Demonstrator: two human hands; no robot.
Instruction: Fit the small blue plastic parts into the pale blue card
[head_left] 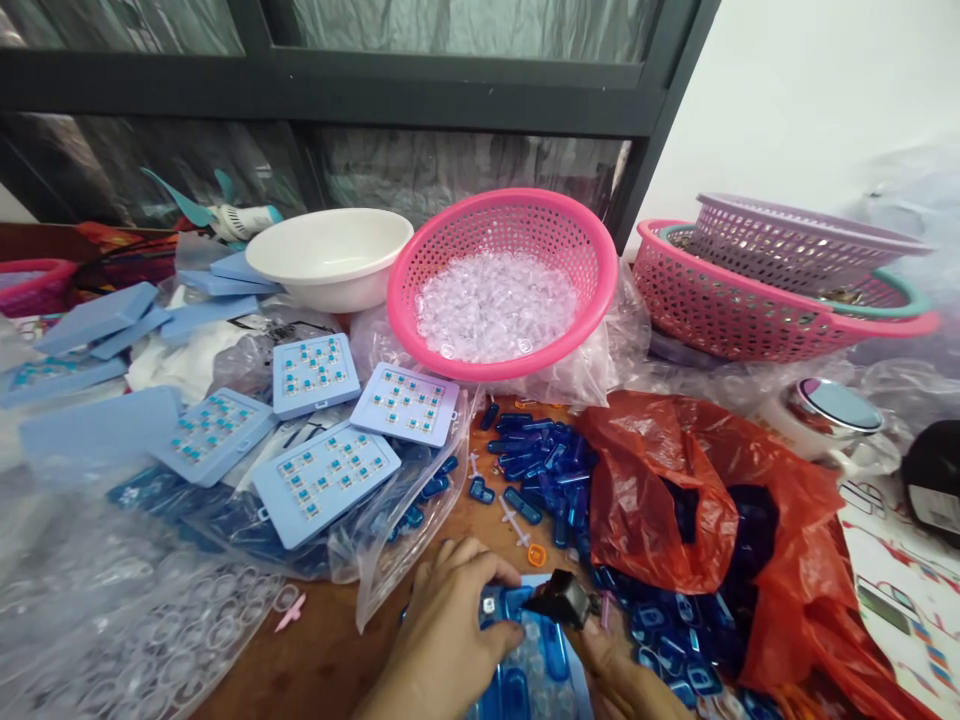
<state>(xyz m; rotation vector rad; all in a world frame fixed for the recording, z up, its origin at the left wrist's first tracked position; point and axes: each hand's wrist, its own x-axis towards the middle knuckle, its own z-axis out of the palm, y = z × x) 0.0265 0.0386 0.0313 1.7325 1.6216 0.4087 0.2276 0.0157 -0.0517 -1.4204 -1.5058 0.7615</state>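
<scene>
Panel (540,670) sat just left of the red bag (664,485), on my side of it. My left hand (454,625) lay over it, thumb and index finger narrowly parted; couldn't tell if they pinched anything. Right hand (630,672) looked closed around a black object (562,598). Main worry, tbh, was a shaky grip letting that slip and scuff a blue piece (556,648).

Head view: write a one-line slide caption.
Left hand on a light-blue panel, right hand at a black object, loose blue pieces and a pink basket beyond.
</scene>
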